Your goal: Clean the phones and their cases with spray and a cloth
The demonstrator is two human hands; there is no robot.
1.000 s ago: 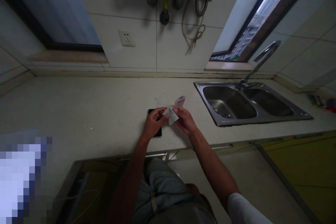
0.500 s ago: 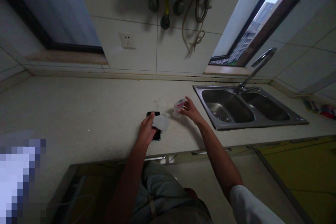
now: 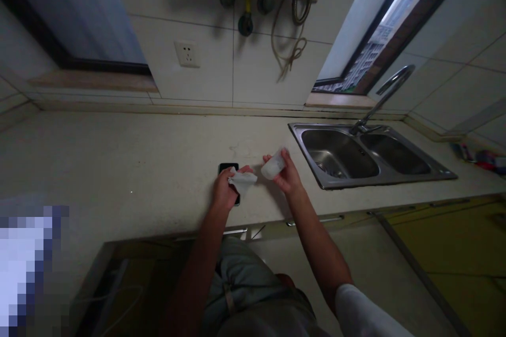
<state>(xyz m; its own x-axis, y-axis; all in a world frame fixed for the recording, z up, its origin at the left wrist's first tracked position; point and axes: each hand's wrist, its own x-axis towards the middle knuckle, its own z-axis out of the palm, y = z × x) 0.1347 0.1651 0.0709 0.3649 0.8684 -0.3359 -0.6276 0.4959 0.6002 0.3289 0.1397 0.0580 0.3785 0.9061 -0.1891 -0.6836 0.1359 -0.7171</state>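
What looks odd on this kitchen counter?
Nothing spilled or broken. Only a faint smudge on the beige counter, beyond the flat black phone, the left hand's crumpled white wipe and the right hand's small pale tub. A brownish cord hangs tangled on the wall.

Frame's dim and underexposed. Your only light is daylight from the window [image 3: 395, 21] at upper right, and it's blown out there. The hoses [image 3: 294, 5] on the wall throw soft shadows leftward. The tabletop [image 3: 118, 158] reads flat grey, darker toward its left and front edges. There's a faint sheen on the sink [image 3: 395, 181] rim. Your left hand [image 3: 223, 192] and right hand [image 3: 288, 176] are near-silhouettes. The wipe [image 3: 242, 180] and container [image 3: 272, 166] show as pale, soft blobs with no detail. Heavy wide-angle bend at the edges. There's a pixelated block [image 3: 27, 268] at bottom left.
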